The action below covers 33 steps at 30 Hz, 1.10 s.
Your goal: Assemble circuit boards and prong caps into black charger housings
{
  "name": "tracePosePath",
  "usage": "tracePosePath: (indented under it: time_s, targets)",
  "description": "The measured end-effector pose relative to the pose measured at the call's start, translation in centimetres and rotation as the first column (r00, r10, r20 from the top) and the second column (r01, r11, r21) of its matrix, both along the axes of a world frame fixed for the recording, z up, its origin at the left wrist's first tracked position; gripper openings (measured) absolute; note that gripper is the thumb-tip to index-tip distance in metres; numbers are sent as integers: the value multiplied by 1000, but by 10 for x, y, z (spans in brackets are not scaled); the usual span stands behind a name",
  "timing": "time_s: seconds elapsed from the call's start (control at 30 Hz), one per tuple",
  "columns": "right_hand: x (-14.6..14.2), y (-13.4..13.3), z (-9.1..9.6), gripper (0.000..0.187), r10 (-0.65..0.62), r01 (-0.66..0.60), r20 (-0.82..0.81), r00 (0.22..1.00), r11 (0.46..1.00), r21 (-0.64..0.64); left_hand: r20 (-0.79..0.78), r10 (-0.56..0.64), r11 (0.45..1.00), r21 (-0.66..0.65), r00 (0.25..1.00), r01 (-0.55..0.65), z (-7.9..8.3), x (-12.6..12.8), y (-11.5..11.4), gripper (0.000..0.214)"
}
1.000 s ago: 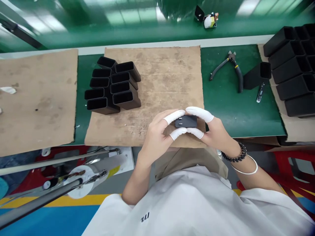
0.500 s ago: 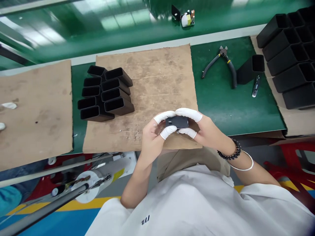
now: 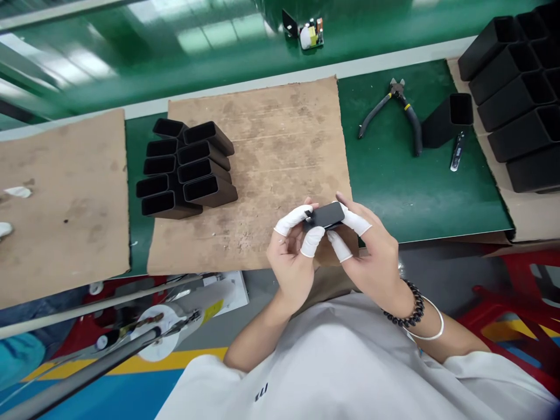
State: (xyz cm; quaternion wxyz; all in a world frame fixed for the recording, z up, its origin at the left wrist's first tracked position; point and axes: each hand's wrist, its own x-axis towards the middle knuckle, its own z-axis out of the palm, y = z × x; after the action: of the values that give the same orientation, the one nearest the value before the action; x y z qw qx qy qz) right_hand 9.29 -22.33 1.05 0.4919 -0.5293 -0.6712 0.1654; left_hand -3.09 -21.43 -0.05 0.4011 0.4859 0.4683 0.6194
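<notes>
Both my hands hold a small black rectangular plastic case point(image 3: 329, 215) over the front edge of the cardboard. My left hand point(image 3: 292, 256) pinches its left end between thumb and forefinger, both in white finger cots. At the right end, my right hand point(image 3: 371, 251) grips it, also with white-covered thumb and forefinger. The case's flat dark face is turned up; its underside is hidden. To the left on the cardboard point(image 3: 280, 140) stand several hollow black rectangular sleeves point(image 3: 210, 189), open ends up.
Right of the cardboard, diagonal cutters point(image 3: 397, 90) lie on the green mat point(image 3: 394, 192) beside a single black sleeve point(image 3: 444, 122) and a small knife-like tool point(image 3: 457, 151). More black sleeves point(image 3: 516, 87) stand far right. A small circuit board point(image 3: 311, 36) is at the back.
The black case has turned and tilted in my hands and shifted slightly right. My right hand has come lower, with its fingers spread more around the right end.
</notes>
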Motion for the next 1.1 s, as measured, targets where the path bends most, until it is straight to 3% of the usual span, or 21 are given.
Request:
tracePosePath:
  time_s: [0.1,0.2,0.3,0.43,0.6,0.77,0.9,1.0,1.1]
  targets:
    - [4,1,4,43,45,-44,23,999,998,-42,-24,3,1000,-13,1000,-3,1,0,2,26]
    - [19,5,8,43,128,-142,-99,987,980,-142,-15,-17,1000,-8,1000,17,1,-4,3,26]
    - [36,12,12,55,164,-189,-232,959,978,-87,8,-123,992,25,992,122,0,-10,4,27]
    - [52,28,17,43,358,-362,-98,929,931,-33,-61,-184,978,87,981,189,-3,-17,4,37]
    - [61,50,21,31,554,-552,76,829,833,-48,-282,-35,953,280,959,117,0,-18,7,42]
    - [67,63,26,28,619,-617,138,773,784,-63,-501,161,891,445,850,94,-3,-20,8,56]
    - [67,65,30,25,640,-633,125,758,768,-95,-619,149,909,392,771,139,-5,-25,4,75]
    - [66,63,32,23,634,-625,115,764,773,-110,-634,105,925,346,766,159,-5,-27,2,60]
    - [64,62,32,24,650,-638,130,749,760,-123,-553,40,950,279,832,140,-3,-27,1,43]
